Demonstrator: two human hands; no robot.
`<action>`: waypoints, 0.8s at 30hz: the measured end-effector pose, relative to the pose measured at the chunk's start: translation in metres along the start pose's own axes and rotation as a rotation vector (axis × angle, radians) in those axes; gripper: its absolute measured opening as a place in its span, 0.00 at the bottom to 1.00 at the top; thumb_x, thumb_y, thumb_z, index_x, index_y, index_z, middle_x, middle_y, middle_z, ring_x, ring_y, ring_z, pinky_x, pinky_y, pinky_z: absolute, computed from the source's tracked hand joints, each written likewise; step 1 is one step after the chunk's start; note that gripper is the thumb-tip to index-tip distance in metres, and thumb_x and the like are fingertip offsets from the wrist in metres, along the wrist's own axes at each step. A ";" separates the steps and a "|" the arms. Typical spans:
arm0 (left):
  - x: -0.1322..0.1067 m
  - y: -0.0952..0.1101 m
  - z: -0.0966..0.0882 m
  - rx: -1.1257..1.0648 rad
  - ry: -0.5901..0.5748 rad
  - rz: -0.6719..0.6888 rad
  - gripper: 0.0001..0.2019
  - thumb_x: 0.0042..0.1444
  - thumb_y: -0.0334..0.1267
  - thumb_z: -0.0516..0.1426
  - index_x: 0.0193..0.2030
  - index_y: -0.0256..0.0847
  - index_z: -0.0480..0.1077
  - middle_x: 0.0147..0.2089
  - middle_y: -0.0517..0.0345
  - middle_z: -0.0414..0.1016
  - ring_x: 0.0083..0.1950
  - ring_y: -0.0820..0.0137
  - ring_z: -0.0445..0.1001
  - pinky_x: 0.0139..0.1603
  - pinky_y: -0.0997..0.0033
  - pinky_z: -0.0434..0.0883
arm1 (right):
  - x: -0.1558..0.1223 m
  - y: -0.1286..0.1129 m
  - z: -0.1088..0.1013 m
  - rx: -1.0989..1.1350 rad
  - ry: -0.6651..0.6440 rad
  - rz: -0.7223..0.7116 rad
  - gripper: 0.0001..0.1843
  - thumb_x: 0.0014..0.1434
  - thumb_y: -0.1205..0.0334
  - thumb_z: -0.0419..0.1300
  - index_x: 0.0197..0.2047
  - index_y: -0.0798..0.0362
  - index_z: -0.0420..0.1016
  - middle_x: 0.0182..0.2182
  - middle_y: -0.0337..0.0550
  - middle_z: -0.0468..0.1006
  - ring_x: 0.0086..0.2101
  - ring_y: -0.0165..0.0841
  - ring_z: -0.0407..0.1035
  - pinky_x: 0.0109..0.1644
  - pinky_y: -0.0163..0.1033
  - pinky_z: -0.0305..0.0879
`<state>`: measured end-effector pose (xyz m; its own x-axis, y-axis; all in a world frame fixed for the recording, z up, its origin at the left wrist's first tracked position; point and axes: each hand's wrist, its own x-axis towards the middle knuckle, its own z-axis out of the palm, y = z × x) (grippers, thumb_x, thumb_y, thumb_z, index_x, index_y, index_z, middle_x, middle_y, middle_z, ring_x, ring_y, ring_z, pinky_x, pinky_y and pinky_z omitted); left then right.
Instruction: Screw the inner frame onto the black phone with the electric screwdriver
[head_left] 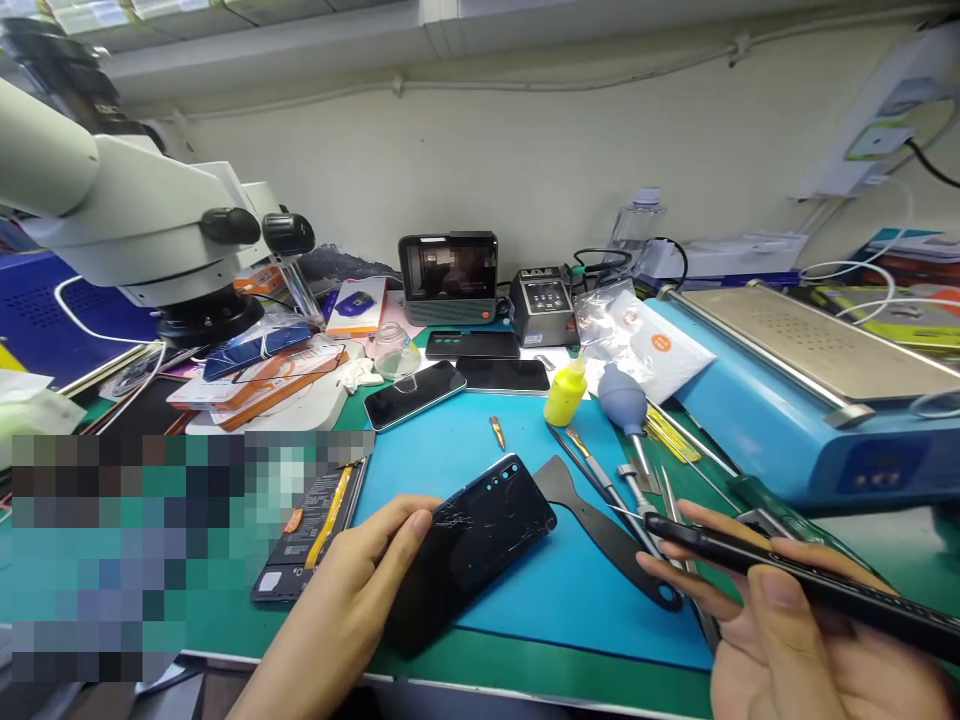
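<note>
My left hand grips a glossy black phone back cover by its left edge, thumb on top. Cracks run across it, and a row of camera holes lies near its upper corner. The cover is tilted above the blue mat. My right hand is closed around a black pen-shaped tool, whose thin metal tip points left toward the cover. Between the hands lies a black plastic spatula, partly hidden by the cover. Left of my left hand is an opened phone with a yellow ribbon cable.
A microscope overhangs the left side. Phones, a yellow bottle and a blue air blower stand or lie behind the cover. Tweezers and brushes lie nearby. A blue heating plate machine occupies the right.
</note>
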<state>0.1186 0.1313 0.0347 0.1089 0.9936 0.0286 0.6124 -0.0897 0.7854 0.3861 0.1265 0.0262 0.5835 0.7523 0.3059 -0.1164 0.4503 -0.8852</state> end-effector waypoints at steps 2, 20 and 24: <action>-0.003 -0.003 0.003 0.039 -0.030 0.038 0.20 0.76 0.56 0.48 0.67 0.57 0.70 0.61 0.64 0.83 0.63 0.68 0.81 0.48 0.79 0.81 | -0.001 0.001 -0.007 -0.025 0.001 0.009 0.26 0.63 0.42 0.74 0.55 0.48 0.75 0.51 0.52 0.83 0.46 0.54 0.83 0.37 0.58 0.88; -0.031 -0.021 0.014 0.901 0.203 0.541 0.39 0.67 0.64 0.58 0.78 0.46 0.60 0.64 0.52 0.79 0.60 0.61 0.81 0.51 0.62 0.85 | -0.008 0.000 -0.021 -0.171 -0.103 -0.012 0.11 0.70 0.54 0.70 0.52 0.47 0.79 0.46 0.51 0.84 0.39 0.50 0.85 0.33 0.50 0.89; -0.036 -0.021 0.013 0.868 0.208 0.542 0.32 0.69 0.58 0.59 0.75 0.48 0.64 0.64 0.53 0.78 0.60 0.64 0.80 0.54 0.66 0.83 | -0.010 -0.001 -0.020 -0.192 -0.087 0.018 0.13 0.71 0.51 0.70 0.52 0.48 0.78 0.46 0.51 0.84 0.38 0.49 0.85 0.33 0.49 0.88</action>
<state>0.1114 0.0970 0.0092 0.4503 0.7905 0.4152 0.8832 -0.4628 -0.0768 0.3957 0.1090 0.0168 0.5098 0.8019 0.3116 0.0342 0.3430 -0.9387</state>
